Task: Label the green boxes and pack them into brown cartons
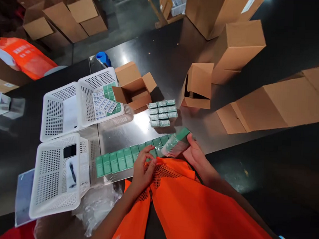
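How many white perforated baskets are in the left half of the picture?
3: the near basket, holding a pen; behind it, side by side, the far-left basket and the far-right basket, holding green boxes.

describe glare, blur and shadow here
Head view: white glare on the shiny dark table, left of the film-wrapped green packs; head view: dark shadow right of the table's leftmost open brown cardboard carton; head view: co-worker's orange vest soft, lettering unreadable; head view: the rectangular green pack in the right hand looks hazy.
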`<state>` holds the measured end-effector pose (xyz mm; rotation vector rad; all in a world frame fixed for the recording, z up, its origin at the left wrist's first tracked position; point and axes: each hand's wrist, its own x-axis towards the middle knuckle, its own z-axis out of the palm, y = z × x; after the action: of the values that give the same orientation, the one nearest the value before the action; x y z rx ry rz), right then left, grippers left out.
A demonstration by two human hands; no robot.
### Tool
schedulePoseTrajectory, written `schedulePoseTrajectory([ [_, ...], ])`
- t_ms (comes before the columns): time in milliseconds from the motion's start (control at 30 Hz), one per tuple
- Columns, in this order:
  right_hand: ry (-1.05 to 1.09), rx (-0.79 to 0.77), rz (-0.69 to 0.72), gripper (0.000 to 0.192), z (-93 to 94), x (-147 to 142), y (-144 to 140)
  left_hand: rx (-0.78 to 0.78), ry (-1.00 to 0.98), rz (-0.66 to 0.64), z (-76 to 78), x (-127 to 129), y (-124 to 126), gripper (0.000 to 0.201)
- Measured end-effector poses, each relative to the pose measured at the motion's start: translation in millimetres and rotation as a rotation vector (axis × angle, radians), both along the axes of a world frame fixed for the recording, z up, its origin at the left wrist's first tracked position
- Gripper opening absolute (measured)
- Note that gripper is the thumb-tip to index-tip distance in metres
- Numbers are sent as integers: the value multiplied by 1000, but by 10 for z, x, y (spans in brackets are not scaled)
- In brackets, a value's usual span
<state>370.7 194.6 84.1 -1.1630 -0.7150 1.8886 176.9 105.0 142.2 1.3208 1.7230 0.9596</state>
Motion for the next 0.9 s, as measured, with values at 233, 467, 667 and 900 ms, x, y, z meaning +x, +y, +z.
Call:
schedulePoseTrajectory([
  [233, 118, -56, 12, 68, 261, -458, 33, -70, -53, 74, 0, -61, 97, 21],
  [467, 58, 3, 201, 62, 235, -1280, 58, -65, -83, 388, -118, -546, -268, 27],
  [667, -92, 120, 383, 66, -102, -2246, 259, -156, 50, 557, -243, -1125, -920, 35],
  [900, -541, 328, 529, 60, -708, -3193, 568, -354, -63, 715, -349, -1705, -1630, 28],
])
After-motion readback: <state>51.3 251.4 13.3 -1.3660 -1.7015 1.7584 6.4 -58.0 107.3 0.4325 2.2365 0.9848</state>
